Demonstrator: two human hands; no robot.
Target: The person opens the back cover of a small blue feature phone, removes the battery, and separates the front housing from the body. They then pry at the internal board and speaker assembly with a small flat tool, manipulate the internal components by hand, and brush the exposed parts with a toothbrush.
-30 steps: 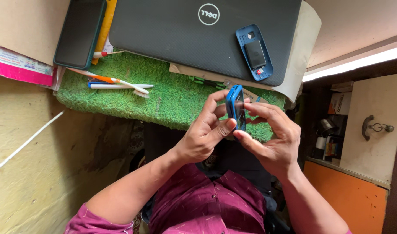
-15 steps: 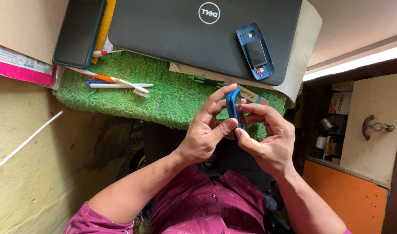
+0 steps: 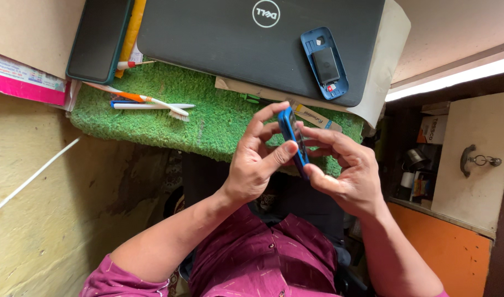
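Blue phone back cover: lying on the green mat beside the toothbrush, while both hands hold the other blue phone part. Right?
Not quite. The blue phone back cover lies on the closed dark laptop, not on the green mat beside the toothbrush. The head view shows it. The rest holds: left hand and right hand both hold the other blue phone part.

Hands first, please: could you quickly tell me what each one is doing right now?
Left hand: closed on the blue phone part, thumb and fingers gripping its edge.
Right hand: closed on the same blue phone part from the other side.
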